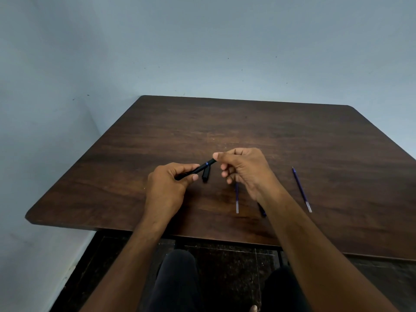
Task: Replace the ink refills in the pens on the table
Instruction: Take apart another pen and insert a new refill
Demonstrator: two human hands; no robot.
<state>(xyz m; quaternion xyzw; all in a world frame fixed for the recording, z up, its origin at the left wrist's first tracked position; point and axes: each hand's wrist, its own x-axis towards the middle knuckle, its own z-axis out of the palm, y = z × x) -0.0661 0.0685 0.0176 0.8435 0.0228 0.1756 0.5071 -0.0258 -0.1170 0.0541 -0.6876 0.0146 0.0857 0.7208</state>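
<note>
The black pen was held in the air just above the middle of the brown table, slanting up from lower left to upper right, with a thin blue ring near its upper end. The left hand gripped the lower barrel, its fingers curled round it, probably to keep the body from turning. The right hand pinched the upper end between thumb and forefinger, the other fingers loosely curled below. That split grip suited twisting the tip section on or off, though which way could not be told.

Just under the pen, a short black piece, likely the cap, lay on the table, set aside where it would not roll off and stayed close to hand.

Nearer and to the right, a thin refill with a pale end lay on the table, partly hidden by the right hand. Another dark, bluish piece showed beside the right forearm; what it was could not be told. Well apart, far to the right, a second refill lay with its tip pointing away. Whether either was old or new could not be judged, but keeping them separate would help avoid mixing them.

Behind the table stood a pale blue wall.
</note>
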